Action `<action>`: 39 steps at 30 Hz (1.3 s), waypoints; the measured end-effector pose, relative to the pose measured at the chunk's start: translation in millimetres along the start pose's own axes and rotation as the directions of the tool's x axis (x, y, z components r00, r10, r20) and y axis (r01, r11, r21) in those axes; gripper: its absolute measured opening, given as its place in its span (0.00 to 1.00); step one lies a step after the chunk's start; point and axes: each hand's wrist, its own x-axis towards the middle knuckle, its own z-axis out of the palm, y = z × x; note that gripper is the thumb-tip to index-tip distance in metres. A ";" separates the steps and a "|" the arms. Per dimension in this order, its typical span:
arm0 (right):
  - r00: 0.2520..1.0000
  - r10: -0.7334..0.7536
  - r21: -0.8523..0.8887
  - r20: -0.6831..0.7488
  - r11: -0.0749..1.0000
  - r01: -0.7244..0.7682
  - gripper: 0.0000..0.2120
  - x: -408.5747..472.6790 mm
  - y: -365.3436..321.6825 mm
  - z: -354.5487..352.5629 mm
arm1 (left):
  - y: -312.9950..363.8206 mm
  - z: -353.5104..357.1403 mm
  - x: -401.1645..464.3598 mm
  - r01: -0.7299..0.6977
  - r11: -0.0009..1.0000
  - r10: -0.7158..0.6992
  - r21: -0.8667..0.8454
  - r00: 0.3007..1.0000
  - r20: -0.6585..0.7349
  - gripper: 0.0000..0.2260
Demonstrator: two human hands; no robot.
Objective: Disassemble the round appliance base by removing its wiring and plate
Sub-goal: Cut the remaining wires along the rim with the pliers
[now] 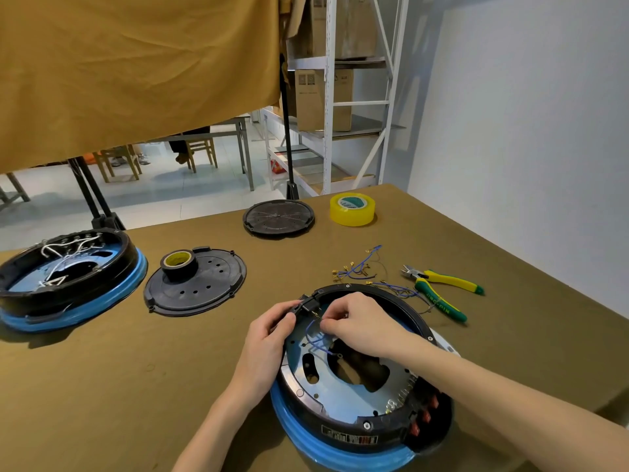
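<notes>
A round black and blue appliance base [350, 434] lies open-side up at the front of the table. Inside it sits a silver metal plate [357, 400] with cut-outs. A blue wire [315, 340] loops over the plate toward a black connector block [308, 303] on the far rim. My left hand [267, 342] grips the rim beside that block. My right hand [357, 323] reaches in from the right and pinches the blue wire's end near the block. Loose blue wires with brass terminals [357, 267] lie on the table behind the base.
Yellow and green pliers [439, 291] lie right of the base. A second blue base [64, 277] with white wires stands far left. Two black round covers [195, 284] [278, 218], a black tape roll [178, 264] and a clear yellow tape roll [352, 209] lie behind.
</notes>
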 end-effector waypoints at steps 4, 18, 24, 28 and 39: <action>0.997 0.072 0.087 0.028 0.993 -0.074 0.11 0.3 -0.7 2.7 | 0.4 0.0 0.5 0.000 1.000 0.000 0.014 1.000 -0.001 0.11; 0.997 -0.078 0.006 0.005 0.997 0.078 0.13 -0.3 0.1 0.6 | 0.7 -1.6 1.9 -0.008 0.999 0.008 0.038 1.000 -0.002 0.11; 0.993 -0.080 -0.032 -0.085 0.996 0.077 0.10 0.7 2.2 2.6 | -0.9 0.7 1.6 -0.022 0.999 0.023 0.029 1.000 -0.016 0.12; 1.000 -0.016 0.046 -0.011 0.999 0.017 0.10 -5.3 5.3 5.0 | 0.6 0.3 0.8 -0.022 0.999 0.022 0.027 1.000 -0.014 0.12; 0.999 0.031 0.133 -0.013 0.991 -0.029 0.17 -5.8 -0.8 3.0 | 0.2 1.3 1.0 -0.035 0.999 0.035 0.022 0.999 -0.016 0.12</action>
